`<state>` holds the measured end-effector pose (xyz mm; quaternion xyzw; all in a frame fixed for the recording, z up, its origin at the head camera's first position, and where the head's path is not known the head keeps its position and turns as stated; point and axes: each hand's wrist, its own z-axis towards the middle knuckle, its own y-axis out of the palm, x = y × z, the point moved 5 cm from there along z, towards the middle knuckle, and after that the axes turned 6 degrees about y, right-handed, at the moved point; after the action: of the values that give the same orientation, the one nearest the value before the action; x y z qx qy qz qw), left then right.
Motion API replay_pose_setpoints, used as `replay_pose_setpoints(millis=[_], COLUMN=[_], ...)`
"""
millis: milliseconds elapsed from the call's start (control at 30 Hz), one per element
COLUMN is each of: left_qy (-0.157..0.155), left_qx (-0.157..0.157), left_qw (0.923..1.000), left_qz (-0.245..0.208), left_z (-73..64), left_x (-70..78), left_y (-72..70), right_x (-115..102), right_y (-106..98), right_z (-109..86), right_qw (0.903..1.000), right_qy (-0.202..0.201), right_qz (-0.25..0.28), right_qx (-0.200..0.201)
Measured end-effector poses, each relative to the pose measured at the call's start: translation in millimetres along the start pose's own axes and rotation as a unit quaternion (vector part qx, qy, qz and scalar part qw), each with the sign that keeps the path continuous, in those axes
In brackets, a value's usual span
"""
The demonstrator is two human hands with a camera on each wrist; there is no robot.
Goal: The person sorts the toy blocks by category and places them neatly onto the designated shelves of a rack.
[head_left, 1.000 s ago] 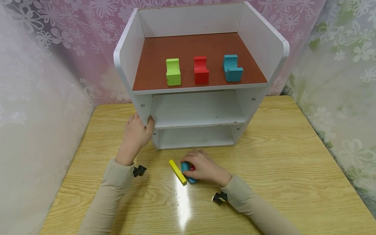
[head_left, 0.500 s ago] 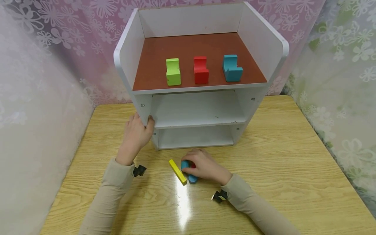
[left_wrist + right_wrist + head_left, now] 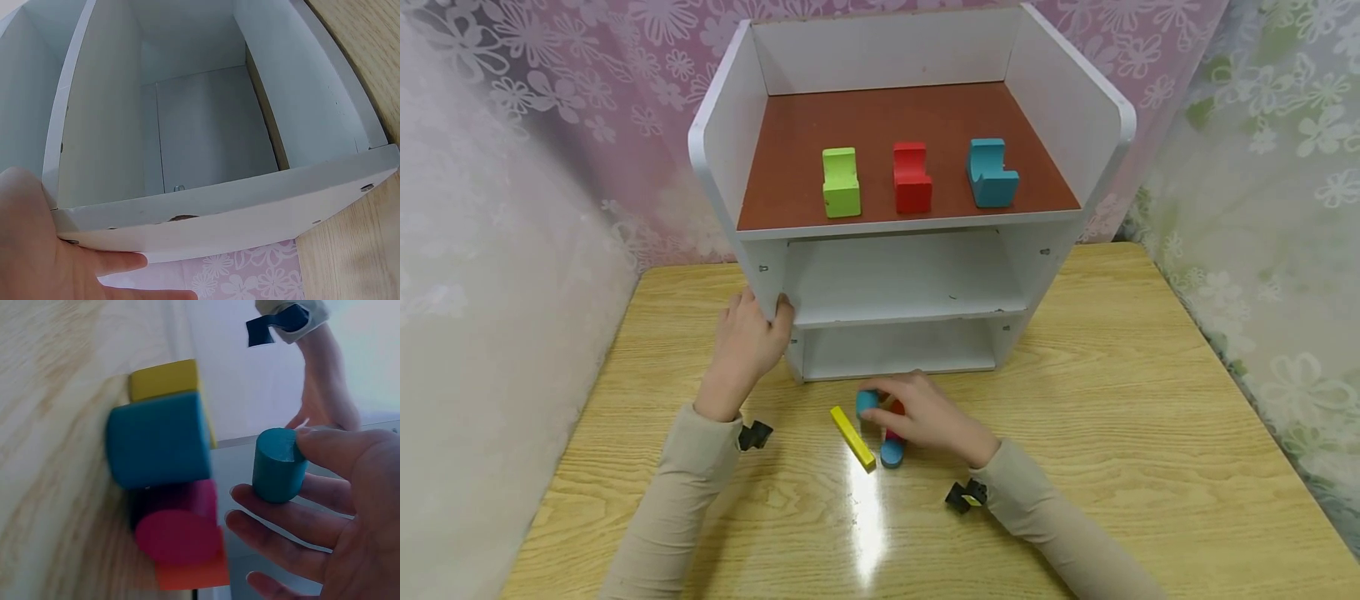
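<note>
My right hand (image 3: 928, 412) pinches a small blue cylinder block (image 3: 279, 469) between thumb and fingers, raised off the wooden table. Beneath it lie a second blue block (image 3: 159, 440) with a rounded end and a red cylinder (image 3: 178, 537), partly covered by the hand in the head view. An orange-red piece (image 3: 200, 572) shows past the cylinder in the right wrist view. To the left lies a yellow bar (image 3: 853, 439). My left hand (image 3: 747, 350) grips the left side panel of a white shelf unit (image 3: 917, 317), thumb on its front edge and fingers along its outer face.
On the shelf unit's brown top stand three notched blocks: light green (image 3: 842, 183), red (image 3: 912, 177) and blue (image 3: 992, 173). The unit stands on the wooden table (image 3: 1150, 400), just behind the loose blocks. Flowered curtains (image 3: 587, 125) hang around the table.
My right hand has lifted the small blue cylinder and moved it slightly toward the shelf unit, uncovering more of the second blue block and the red cylinder. The left hand keeps its grip.
</note>
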<state>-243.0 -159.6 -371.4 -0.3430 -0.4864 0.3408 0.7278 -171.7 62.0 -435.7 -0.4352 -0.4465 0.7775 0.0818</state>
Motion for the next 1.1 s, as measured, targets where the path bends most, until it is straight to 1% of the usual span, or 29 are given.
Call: replay_pose_setpoints(millis=[167, 300, 400, 533, 700, 900, 1100], left_qy=[0.002, 0.003, 0.004, 0.004, 0.007, 0.009, 0.002], left_qx=[0.001, 0.004, 0.006, 0.011, 0.016, 0.018, 0.009], left_qw=[1.0000, 1.0000, 1.0000, 0.9999, 0.9997, 0.9996, 0.9997], left_qz=[0.001, 0.001, 0.006, 0.012, 0.019, 0.021, 0.024], left_z=[0.0, -0.1, 0.0, 0.1, -0.1, -0.9, -1.4], left_x=[-0.4, -0.5, -0.2, 0.5, 1.3, 2.3, 2.7], left_y=[0.3, 0.3, 0.2, -0.7, -1.5, -2.2, -1.8], right_x=[-8.8, -19.4, -28.7, -42.1, -58.6, -72.7, -78.0], right_y=[-8.7, -18.9, -27.2, -38.6, -54.7, -73.3, -87.9], right_z=[1.5, 2.0, 3.0, 6.0, 11.5, 22.3, 35.1], right_qw=[0.9994, 0.9988, 0.9971, 0.9921, 0.9851, 0.9772, 0.9742], right_qy=[-0.014, -0.029, -0.057, -0.101, -0.135, -0.161, -0.164], right_qz=[0.031, 0.033, 0.028, 0.042, 0.060, 0.076, 0.077], right_qx=[0.005, 0.023, 0.042, 0.063, 0.088, 0.115, 0.135])
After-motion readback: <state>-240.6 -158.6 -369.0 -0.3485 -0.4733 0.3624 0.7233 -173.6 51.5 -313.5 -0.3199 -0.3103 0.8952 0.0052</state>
